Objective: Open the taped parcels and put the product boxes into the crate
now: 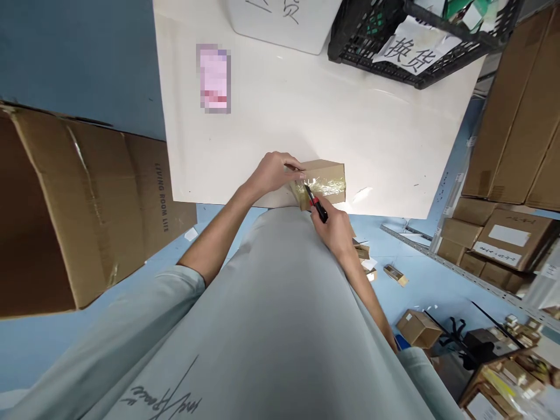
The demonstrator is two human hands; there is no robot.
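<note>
A small cardboard box (329, 185) with shiny clear tape across it lies at the table's near edge, in front of my body. My left hand (275, 171) is closed at the box's left end, thumb and fingers pinching its edge. In my right hand (335, 228) is a black and red utility knife (319, 207), gripped by its handle. The knife's tip points up and left, at the taped left part of the box and just below my left fingertips. Whether the blade touches the tape I cannot tell.
On the white table (262, 128) lie a blurred pink item (214, 79) and a white scrap (362, 194). A white bin (284, 23) and black crate (398, 46) stand at the back. A large carton (87, 204) is left; shelves of cartons (503, 233) line the right.
</note>
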